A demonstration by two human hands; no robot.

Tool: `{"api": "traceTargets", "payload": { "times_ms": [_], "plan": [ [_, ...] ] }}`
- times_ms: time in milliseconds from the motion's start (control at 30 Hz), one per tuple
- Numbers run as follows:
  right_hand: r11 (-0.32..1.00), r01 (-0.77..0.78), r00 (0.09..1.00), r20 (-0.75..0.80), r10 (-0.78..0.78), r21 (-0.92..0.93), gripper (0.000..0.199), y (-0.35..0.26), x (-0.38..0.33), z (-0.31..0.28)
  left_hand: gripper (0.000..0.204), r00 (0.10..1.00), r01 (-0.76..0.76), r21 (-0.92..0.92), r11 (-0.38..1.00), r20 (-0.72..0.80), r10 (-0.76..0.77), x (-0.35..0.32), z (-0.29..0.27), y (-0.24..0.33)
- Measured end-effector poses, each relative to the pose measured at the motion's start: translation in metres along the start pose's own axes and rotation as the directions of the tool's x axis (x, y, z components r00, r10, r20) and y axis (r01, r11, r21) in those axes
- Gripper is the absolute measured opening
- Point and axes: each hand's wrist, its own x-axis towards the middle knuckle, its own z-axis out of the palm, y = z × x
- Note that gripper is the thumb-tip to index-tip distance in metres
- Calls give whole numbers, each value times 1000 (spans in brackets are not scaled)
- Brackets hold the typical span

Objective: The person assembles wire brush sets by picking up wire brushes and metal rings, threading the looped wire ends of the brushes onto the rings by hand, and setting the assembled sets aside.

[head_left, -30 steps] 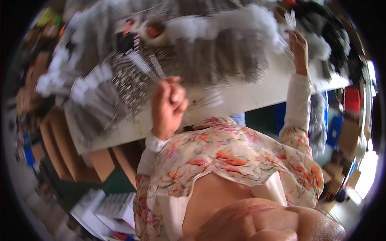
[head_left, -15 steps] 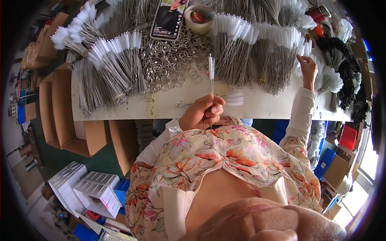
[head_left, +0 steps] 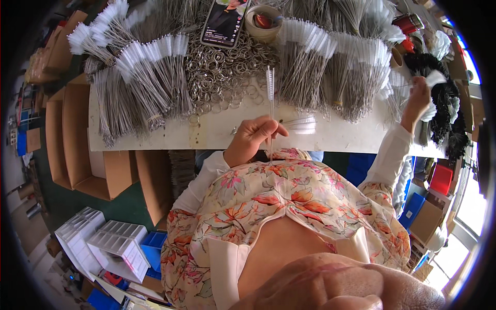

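My left hand (head_left: 254,137) pinches a thin wire brush (head_left: 270,98) with a white bristle tip, held upright over the front edge of the white table (head_left: 206,135). A second white-tipped brush (head_left: 301,124) lies flat just right of that hand. My right hand (head_left: 419,99) is stretched far right and grips a white bristle brush (head_left: 435,77) beside a pile of black brushes (head_left: 447,116). Bundles of white-tipped wire brushes (head_left: 150,77) and a heap of metal rings (head_left: 222,67) cover the table.
A phone (head_left: 226,21) with a lit screen and a roll of tape (head_left: 262,21) lie at the table's far side. Open cardboard boxes (head_left: 77,139) stand left of the table. White plastic trays (head_left: 106,243) and blue bins (head_left: 155,248) sit on the floor.
The view has tilted level and moved closer to the table. My left hand came down from a raised fist to the table edge with a brush. My right hand stays far right.
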Motion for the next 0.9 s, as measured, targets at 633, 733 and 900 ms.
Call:
{"api": "traceTargets", "payload": {
  "times_ms": [633, 733, 900],
  "plan": [
    [654, -477, 618, 753, -225, 587, 32, -162, -179, 63, 13, 629, -658, 402, 637, -172, 758, 40, 37, 65],
    [31, -899, 428, 893, -137, 436, 29, -160, -197, 71, 17, 805, -491, 592, 639, 29, 593, 49, 30, 33],
    [-340, -850, 452, 888, -80, 402, 18, -150, -175, 69, 43, 494, -480, 839, -255, 499, 712, 45, 20, 36]
  ]
}}
